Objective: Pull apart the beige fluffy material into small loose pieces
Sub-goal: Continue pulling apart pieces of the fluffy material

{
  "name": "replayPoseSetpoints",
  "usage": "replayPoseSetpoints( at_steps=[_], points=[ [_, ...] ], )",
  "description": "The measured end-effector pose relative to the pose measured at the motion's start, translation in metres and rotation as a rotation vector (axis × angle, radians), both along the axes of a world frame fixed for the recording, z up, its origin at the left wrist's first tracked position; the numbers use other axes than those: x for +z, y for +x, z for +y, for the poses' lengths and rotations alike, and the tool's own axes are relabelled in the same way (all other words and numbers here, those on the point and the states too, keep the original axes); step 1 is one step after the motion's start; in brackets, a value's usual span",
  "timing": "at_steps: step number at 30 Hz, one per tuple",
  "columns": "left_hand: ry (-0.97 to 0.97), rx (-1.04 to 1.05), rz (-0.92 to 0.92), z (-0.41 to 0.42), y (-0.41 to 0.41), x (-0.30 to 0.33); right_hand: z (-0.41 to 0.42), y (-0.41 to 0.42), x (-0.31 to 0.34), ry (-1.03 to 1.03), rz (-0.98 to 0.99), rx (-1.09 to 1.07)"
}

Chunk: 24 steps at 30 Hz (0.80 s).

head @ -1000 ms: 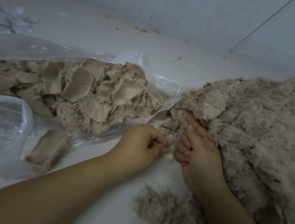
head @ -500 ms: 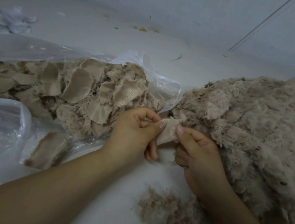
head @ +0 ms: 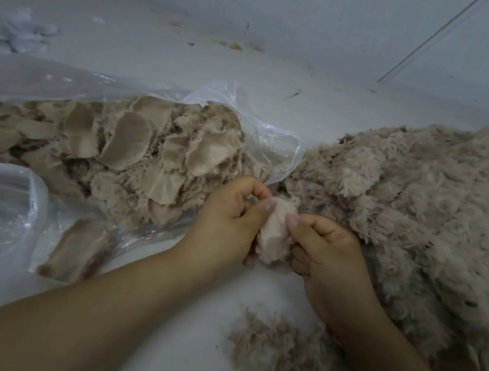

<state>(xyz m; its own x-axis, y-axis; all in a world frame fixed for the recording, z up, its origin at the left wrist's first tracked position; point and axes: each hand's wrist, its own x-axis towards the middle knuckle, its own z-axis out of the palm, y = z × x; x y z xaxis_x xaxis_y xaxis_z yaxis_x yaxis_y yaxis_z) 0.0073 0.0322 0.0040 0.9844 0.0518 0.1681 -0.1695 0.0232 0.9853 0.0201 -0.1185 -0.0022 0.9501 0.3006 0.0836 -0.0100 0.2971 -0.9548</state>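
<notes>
Beige fluffy piece [head: 273, 236], lower part hidden between both hands' fingers [head: 265, 208].

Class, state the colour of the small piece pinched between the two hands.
Pale beige piece, lighter than the pile; seen in the head view.

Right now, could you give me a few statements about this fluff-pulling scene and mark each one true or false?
1. Both the left hand and the right hand pinch one small beige piece. True.
2. The clear plastic bag lies right of the hands. False: it lies to their left, holding beige pieces.
3. The large fluffy pile lies to the right. True.
4. The loose fibres sit inside the bag. False: they lie on the white surface near the forearms.
</notes>
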Motion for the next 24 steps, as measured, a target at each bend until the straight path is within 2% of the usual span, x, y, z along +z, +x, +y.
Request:
replayPoseSetpoints(
  at_steps=[5, 9, 13, 15, 18, 21, 22, 24],
  points=[
    [0.014, -0.078, 0.079, -0.001, 0.003, 0.004, 0.0, 0.003, -0.006, -0.116, -0.095, 0.033],
    [0.038, -0.07, 0.058, 0.001, 0.006, 0.004, 0.002, 0.004, -0.008, -0.219, -0.13, 0.001],
    [-0.12, 0.125, 0.024, 0.003, 0.008, 0.004, 0.001, 0.003, -0.004, -0.109, -0.017, 0.005],
    [-0.086, 0.15, -0.014, 0.006, 0.007, 0.007, 0.0, 0.004, -0.002, -0.039, 0.065, -0.025],
    [0.159, -0.049, -0.02, 0.016, 0.002, 0.007, 0.0, 0.007, -0.002, 0.032, 0.146, -0.082],
    [0.535, -0.551, 0.091, 0.027, -0.005, 0.015, 0.0, 0.005, 0.0, 0.064, 0.154, -0.105],
    [0.597, -0.664, 0.106, 0.029, -0.007, 0.018, 0.002, 0.005, 0.001, 0.078, 0.143, -0.09],
    [0.583, -0.72, 0.123, 0.032, -0.009, 0.023, 0.002, 0.005, 0.002, 0.073, 0.122, -0.074]
  ],
)
